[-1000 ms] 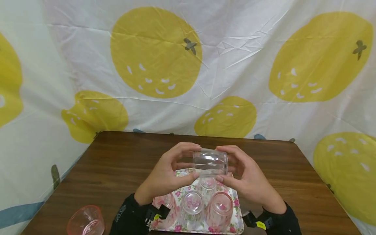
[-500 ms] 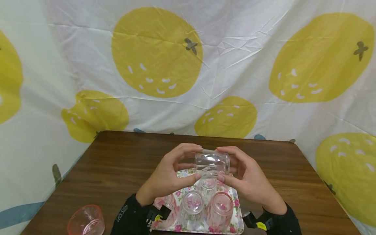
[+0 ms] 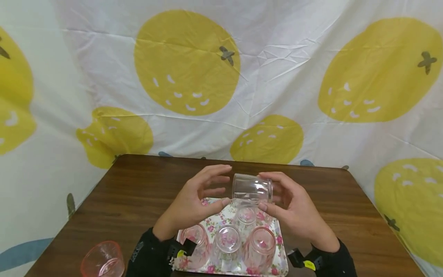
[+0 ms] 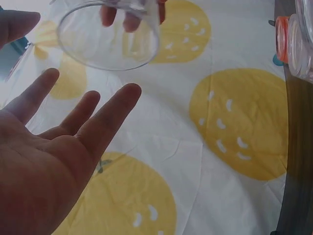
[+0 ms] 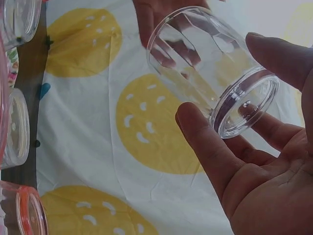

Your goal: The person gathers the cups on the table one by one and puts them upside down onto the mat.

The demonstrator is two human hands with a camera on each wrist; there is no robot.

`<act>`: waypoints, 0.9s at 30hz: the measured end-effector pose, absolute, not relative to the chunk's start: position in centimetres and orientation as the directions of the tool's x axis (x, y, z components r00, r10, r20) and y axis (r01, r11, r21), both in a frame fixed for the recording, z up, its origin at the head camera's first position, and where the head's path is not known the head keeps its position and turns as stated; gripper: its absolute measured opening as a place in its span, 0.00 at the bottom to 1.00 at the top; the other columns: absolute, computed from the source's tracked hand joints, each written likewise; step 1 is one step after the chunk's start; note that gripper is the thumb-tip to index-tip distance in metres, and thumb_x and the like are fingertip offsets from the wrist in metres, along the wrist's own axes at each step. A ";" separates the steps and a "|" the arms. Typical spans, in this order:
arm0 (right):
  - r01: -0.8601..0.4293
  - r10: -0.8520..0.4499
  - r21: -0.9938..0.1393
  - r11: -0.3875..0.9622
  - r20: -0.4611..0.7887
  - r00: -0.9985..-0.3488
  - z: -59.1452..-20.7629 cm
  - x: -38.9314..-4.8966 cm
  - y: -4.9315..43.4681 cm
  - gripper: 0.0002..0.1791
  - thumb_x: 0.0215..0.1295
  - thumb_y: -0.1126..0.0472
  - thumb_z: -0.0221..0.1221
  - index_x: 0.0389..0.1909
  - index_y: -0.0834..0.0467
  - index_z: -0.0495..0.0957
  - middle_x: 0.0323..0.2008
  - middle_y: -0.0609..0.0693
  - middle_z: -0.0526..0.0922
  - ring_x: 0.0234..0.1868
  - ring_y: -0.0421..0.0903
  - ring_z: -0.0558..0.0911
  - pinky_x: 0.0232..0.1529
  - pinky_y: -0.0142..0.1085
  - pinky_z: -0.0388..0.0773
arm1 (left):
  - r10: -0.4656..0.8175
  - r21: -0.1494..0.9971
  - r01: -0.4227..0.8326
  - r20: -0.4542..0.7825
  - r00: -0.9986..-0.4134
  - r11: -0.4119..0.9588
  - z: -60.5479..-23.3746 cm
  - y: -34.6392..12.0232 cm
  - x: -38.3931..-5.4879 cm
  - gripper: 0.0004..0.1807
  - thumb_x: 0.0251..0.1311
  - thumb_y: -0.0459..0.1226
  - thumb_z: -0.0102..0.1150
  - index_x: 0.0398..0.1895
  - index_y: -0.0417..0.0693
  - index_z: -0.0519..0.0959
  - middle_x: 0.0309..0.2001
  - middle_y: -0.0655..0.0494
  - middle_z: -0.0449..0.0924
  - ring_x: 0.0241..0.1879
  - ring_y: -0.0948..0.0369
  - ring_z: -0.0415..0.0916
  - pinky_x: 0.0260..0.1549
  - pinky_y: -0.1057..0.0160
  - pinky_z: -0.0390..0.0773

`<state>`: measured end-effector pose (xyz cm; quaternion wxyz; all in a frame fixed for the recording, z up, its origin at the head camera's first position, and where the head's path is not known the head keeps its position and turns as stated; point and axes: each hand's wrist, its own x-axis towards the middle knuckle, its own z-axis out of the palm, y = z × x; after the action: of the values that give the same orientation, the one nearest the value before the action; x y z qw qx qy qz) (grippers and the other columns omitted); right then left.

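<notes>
A clear drinking glass (image 3: 252, 187) lies sideways in the air above the tray, its wide mouth facing my left hand. My right hand (image 3: 297, 211) grips it near its thick base (image 5: 249, 105), thumb and fingers on opposite sides. My left hand (image 3: 192, 200) is beside the mouth, fingers spread and apart from the glass; the left wrist view shows a gap between fingertips and rim. Below is a white floral tray (image 3: 217, 222) bearing upside-down glasses: a clear glass (image 3: 227, 240), a pink glass (image 3: 261, 244), another pink glass (image 3: 194, 240) and a clear glass (image 3: 246, 217) behind.
On the brown wooden table (image 3: 152, 188), left of the tray, a pink-tinted glass (image 3: 103, 261) stands near the front edge, partly cut off by the frame. Behind the table hangs a white cloth (image 3: 194, 138) with yellow fruit prints.
My left hand has let go of the clear glass and drawn back left, fingers spreading. My right hand still holds the glass, which has shifted slightly to the right.
</notes>
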<state>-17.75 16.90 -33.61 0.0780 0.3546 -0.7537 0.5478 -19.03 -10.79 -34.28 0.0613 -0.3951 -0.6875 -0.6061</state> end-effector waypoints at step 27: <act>-0.739 -0.729 -0.290 0.607 0.167 -0.664 -33.6 -25.5 12.7 0.29 0.66 0.50 0.67 0.66 0.52 0.74 0.59 0.48 0.80 0.51 0.44 0.82 0.49 0.38 0.81 | 0.408 0.800 0.599 0.558 -0.723 -0.033 -33.1 -13.4 -19.8 0.32 0.66 0.28 0.60 0.73 0.45 0.64 0.72 0.50 0.64 0.67 0.47 0.71 0.62 0.54 0.77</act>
<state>-25.49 12.74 -33.57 0.0157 0.4095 -0.8964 0.1691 -19.79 -13.37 -33.07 0.0769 -0.3644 -0.6910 -0.6195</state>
